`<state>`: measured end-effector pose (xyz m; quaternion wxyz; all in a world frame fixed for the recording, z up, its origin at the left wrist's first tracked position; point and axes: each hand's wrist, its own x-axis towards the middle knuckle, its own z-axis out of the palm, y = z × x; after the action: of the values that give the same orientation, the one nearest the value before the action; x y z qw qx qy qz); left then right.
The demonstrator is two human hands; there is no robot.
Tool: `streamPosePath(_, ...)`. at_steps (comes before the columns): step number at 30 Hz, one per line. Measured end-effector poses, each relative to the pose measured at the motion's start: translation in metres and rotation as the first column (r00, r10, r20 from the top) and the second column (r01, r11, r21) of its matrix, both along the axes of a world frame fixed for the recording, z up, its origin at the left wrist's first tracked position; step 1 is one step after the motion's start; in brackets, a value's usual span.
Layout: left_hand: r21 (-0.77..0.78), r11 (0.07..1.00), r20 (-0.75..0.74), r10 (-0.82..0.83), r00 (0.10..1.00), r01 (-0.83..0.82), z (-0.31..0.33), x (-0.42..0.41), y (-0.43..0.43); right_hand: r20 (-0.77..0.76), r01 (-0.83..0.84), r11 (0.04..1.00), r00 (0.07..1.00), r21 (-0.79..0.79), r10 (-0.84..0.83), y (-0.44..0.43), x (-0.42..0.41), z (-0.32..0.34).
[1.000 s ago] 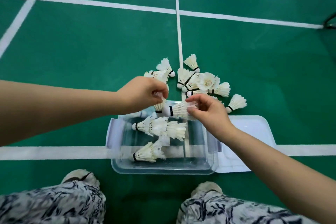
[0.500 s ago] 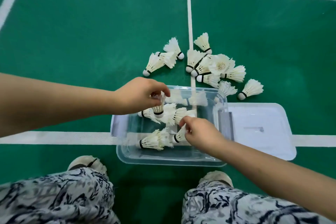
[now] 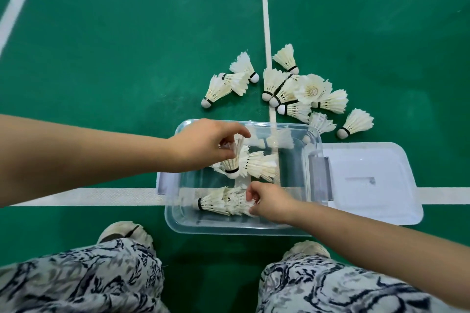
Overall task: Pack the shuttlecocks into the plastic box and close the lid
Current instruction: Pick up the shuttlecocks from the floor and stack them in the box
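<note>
The clear plastic box stands open on the green court floor, and I give every place from this box. The left hand is over the left half of the box. Its thumb and fingers pinch the feather skirt of a cork-down shuttlecock, which hangs just beside another one lying in the middle of the box. The right hand is low in the near part of the box. Its fingers are curled around the feather ends of a lying shuttlecock, whose cork points to the left wall.

The step in hand, as I judge it, is to lay these two down inside. To do it well, each hand should go down until the cork meets the bottom and only then open, not drop from above. The pinch should be light, because the feathers look thin and easy to bend. It is better to lay them side by side or one skirt into another, because the loose shuttlecocks beyond the far side of the box are many and need the room. The lid lies flat against the right side of the box. Feathers standing above the rim would probably stop it from closing.
</note>
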<state>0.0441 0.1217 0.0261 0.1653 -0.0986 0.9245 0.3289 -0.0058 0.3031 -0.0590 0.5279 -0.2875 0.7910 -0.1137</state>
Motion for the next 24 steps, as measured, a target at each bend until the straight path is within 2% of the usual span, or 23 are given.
streamPosePath(6, 0.020, 1.000, 0.040, -0.014, 0.999, 0.013, -0.003, 0.000, 0.003, -0.051, -0.032, 0.999, 0.998, 0.023, 0.033, -0.003, -0.001, 0.004)
streamPosePath(8, 0.022, 0.999, 0.047, -0.029, 0.998, 0.028, -0.003, -0.001, 0.005, -0.142, -0.083, 0.996, 0.986, 0.022, 0.086, -0.006, -0.005, 0.014)
streamPosePath(12, 0.003, 0.997, 0.052, -0.074, 0.996, 0.074, -0.002, -0.005, 0.010, -0.379, -0.097, 0.989, 0.924, -0.113, 0.047, -0.010, -0.016, 0.046)
streamPosePath(15, 0.014, 0.992, 0.041, -0.123, 0.992, 0.123, -0.002, -0.009, 0.018, -0.434, -0.068, 0.966, 0.899, -0.250, -0.049, -0.007, -0.020, 0.063)
streamPosePath(19, 0.050, 0.984, 0.030, -0.174, 0.984, 0.172, -0.001, -0.018, 0.033, -0.544, -0.103, 0.953, 0.836, -0.285, -0.072, 0.006, -0.028, 0.067)
streamPosePath(24, -0.008, 0.975, -0.030, -0.221, 0.975, 0.221, -0.007, -0.025, 0.045, -0.536, -0.182, 0.938, 0.844, -0.295, -0.005, 0.026, -0.036, 0.071)
